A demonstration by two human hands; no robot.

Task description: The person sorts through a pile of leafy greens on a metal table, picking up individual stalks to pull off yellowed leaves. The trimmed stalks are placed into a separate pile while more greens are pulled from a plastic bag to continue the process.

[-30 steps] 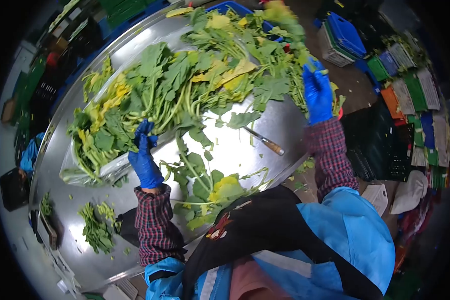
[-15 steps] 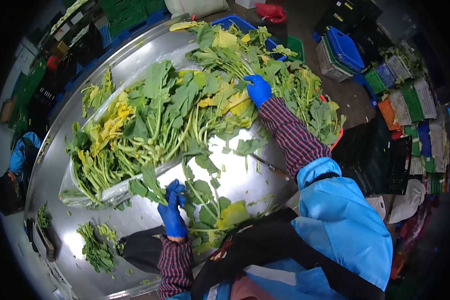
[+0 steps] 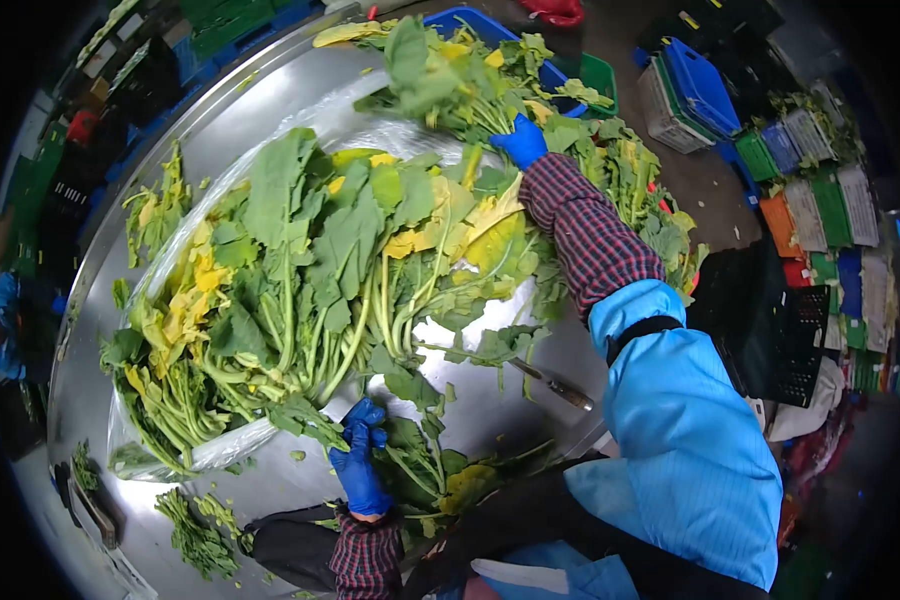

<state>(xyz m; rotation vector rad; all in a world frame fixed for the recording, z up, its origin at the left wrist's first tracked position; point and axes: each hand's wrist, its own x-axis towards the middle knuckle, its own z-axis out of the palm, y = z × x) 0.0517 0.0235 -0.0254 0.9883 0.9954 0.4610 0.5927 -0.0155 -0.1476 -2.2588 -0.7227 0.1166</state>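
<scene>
My right hand [image 3: 522,143], in a blue glove, is closed on the stems of a bunch of leafy greens [image 3: 445,85] at the far side of the metal table. The bunch's leaves are blurred. My left hand [image 3: 362,460], also gloved in blue, is near the table's front edge, its fingers closed on a single leafy green [image 3: 308,420]. Between my hands lies a large pile of leafy greens [image 3: 300,240], some leaves yellow, on a clear plastic sheet [image 3: 235,450]. A knife [image 3: 555,385] rests on the table right of the pile. Loose leaves [image 3: 420,465] lie beside my left hand.
A small bundle of greens [image 3: 195,535] lies at the front left of the metal table [image 3: 85,375]. Behind the bunch stands a blue crate [image 3: 470,22], with a green bin [image 3: 598,80] beside it. More greens [image 3: 630,190] are heaped beyond my right arm. Stacked crates [image 3: 705,90] stand at right.
My right hand has moved farther away, and the bunch in it has shifted off the main pile. My left hand still holds its leafy green. The head view has shifted slightly.
</scene>
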